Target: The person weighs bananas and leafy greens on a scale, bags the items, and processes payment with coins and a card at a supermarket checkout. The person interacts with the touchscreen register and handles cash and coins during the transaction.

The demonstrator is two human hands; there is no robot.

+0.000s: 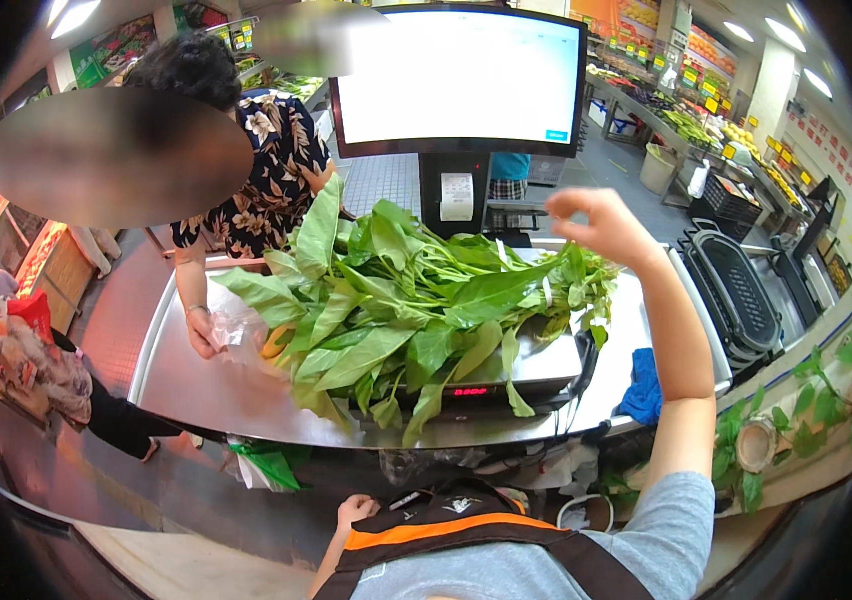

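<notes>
My right hand (601, 228) is raised above the counter, just right of the screen's lower corner. Its fingers are bent and apart, with nothing seen between them. Low at my waist, my left hand (354, 512) is closed beside the dark apron with an orange band (456, 522); no object shows in it. A big heap of leafy greens (416, 310), some stems tied with white strips, covers most of a scale (541, 375) with a red lit display. Behind the heap stands a black-framed screen (456, 85), with a white paper roll (457, 197) below it.
Across the counter (191, 370), another person's hand (204, 332) touches a clear plastic bag (241, 335). A blue cloth (642, 388) lies at the counter's right end. Black baskets (736, 285) are stacked beyond it, near a trailing plant (806, 420). Produce shelves (696, 125) line the back right.
</notes>
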